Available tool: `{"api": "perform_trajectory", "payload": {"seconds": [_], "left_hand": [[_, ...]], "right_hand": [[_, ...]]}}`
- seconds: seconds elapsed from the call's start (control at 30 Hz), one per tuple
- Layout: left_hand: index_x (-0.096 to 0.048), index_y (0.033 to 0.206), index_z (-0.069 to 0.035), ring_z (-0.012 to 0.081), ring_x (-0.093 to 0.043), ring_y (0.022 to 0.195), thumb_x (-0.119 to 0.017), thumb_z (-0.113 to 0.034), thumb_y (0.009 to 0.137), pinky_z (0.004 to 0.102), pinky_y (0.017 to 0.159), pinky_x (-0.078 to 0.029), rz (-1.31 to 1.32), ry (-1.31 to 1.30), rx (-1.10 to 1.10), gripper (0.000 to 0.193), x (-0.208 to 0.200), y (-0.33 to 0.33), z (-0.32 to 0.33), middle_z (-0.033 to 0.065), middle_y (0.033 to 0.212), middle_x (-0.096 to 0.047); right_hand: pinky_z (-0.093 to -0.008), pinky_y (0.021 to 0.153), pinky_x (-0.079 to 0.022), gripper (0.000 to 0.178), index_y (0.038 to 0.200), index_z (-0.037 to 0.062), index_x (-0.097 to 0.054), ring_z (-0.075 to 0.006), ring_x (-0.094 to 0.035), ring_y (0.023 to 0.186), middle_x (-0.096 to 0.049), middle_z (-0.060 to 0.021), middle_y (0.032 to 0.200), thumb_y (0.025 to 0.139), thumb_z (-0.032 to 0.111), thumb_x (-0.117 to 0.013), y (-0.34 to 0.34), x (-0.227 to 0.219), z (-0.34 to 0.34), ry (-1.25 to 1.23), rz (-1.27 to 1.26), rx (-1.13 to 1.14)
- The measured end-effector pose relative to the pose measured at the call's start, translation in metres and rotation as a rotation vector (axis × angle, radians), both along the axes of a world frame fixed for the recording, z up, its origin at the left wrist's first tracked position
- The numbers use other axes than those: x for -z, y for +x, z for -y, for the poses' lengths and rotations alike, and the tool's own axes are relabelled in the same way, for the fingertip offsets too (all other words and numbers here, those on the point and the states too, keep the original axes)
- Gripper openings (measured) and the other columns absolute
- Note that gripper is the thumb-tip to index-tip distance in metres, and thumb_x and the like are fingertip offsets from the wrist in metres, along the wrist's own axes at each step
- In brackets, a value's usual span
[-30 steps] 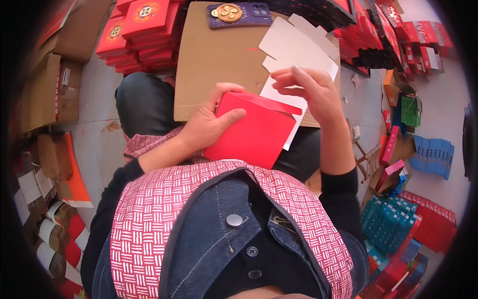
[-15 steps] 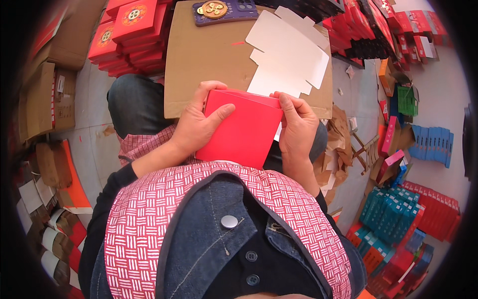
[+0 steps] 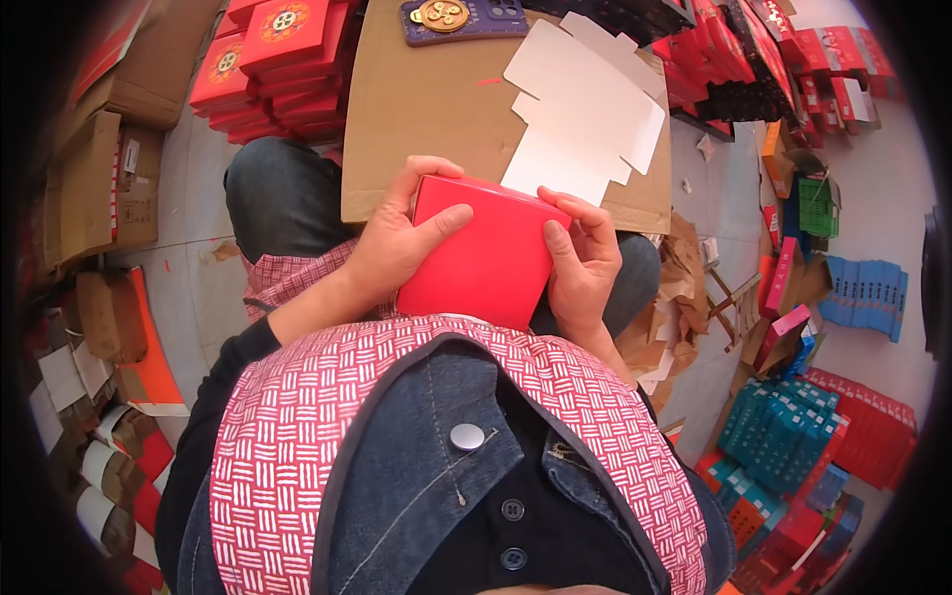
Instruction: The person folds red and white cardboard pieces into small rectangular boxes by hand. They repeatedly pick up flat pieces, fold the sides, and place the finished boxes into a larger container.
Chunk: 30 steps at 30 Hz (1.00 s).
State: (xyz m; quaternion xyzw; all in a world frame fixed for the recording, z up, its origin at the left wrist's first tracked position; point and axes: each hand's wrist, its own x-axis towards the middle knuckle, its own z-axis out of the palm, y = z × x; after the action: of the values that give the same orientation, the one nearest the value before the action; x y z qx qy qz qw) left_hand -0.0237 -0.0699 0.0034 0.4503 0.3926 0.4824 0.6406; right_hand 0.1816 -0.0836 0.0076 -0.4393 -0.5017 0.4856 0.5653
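A plain red box [image 3: 483, 253] stands between my two hands, close against my apron. My left hand [image 3: 405, 228] grips its left side, thumb on the red face and fingers around the far edge. On the opposite side, my right hand [image 3: 583, 263] holds the upper right corner, its thumb near the face and its fingers bent over the far edge. A flat white die-cut carton blank [image 3: 585, 114] lies just beyond, on the cardboard-topped surface [image 3: 426, 119]. The underside of the red box is hidden.
At the far edge lies a phone [image 3: 464, 20] with a gold round ornament. Decorated red boxes [image 3: 288, 40] are stacked at far left. Crumpled brown paper [image 3: 679, 288] lies right of my knee. A green basket [image 3: 818, 205] and teal packages [image 3: 783, 426] stand along the right.
My right thumb has moved down and inward at the box's corner. The gap along the top edge has closed, and the flap there now lies flush. My left hand keeps its hold.
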Motion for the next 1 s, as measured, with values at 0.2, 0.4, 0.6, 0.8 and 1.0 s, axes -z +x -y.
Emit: {"api": "perform_trajectory", "payload": {"seconds": [0.2,0.4,0.6,0.8,1.0], "left_hand": [[-0.045,0.114,-0.010,0.0155,-0.048,0.111,-0.060,-0.009,0.091,0.0296,0.095,-0.042,-0.098,0.011,0.059,0.027,0.005,-0.003,0.004,0.0086,0.122,-0.049],[-0.039,0.120,-0.008,0.0159,-0.049,0.111,-0.057,-0.009,0.092,0.0313,0.097,-0.040,-0.191,0.148,0.051,0.033,-0.002,-0.005,0.006,0.0095,0.122,-0.049],[-0.041,0.120,-0.008,0.0159,-0.051,0.105,-0.059,-0.012,0.091,0.0306,0.094,-0.042,-0.205,0.090,0.048,0.034,0.003,-0.010,0.011,0.0080,0.113,-0.052],[-0.047,0.115,-0.009,0.0105,-0.053,0.093,-0.065,-0.015,0.089,0.0258,0.083,-0.046,-0.071,0.030,-0.139,0.031,0.009,-0.028,-0.006,0.0031,0.099,-0.055],[-0.049,0.113,-0.004,0.0145,-0.058,0.092,-0.062,-0.016,0.091,0.0282,0.080,-0.050,0.088,-0.013,-0.798,0.029,-0.003,-0.154,-0.073,0.0076,0.102,-0.059]], "right_hand": [[-0.0354,0.100,-0.039,0.021,0.112,0.0007,-0.053,-0.0242,-0.054,0.113,-0.058,-0.0150,0.115,0.091,0.001,-0.056,-0.011,0.009,0.006,0.062,0.033,0.062],[-0.0347,0.103,-0.036,0.025,0.119,-0.0010,-0.050,-0.0237,-0.050,0.118,-0.052,-0.0166,0.127,0.098,0.011,-0.042,-0.023,0.002,0.014,0.003,0.108,0.091],[-0.0323,0.101,-0.037,0.026,0.119,-0.0027,-0.052,-0.0221,-0.051,0.116,-0.055,-0.0158,0.124,0.098,0.010,-0.042,-0.027,0.001,0.012,0.043,0.200,0.071],[-0.0355,0.104,-0.036,0.041,0.137,-0.0028,-0.033,-0.0236,-0.045,0.124,-0.042,-0.0168,0.137,0.101,0.016,-0.038,-0.050,-0.023,-0.016,-0.168,-0.060,0.012],[-0.0382,0.099,-0.044,0.041,0.133,-0.0034,-0.036,-0.0242,-0.047,0.122,-0.038,-0.0165,0.141,0.095,0.005,-0.046,-0.048,-0.037,-0.051,-0.011,0.025,-0.010]]}}
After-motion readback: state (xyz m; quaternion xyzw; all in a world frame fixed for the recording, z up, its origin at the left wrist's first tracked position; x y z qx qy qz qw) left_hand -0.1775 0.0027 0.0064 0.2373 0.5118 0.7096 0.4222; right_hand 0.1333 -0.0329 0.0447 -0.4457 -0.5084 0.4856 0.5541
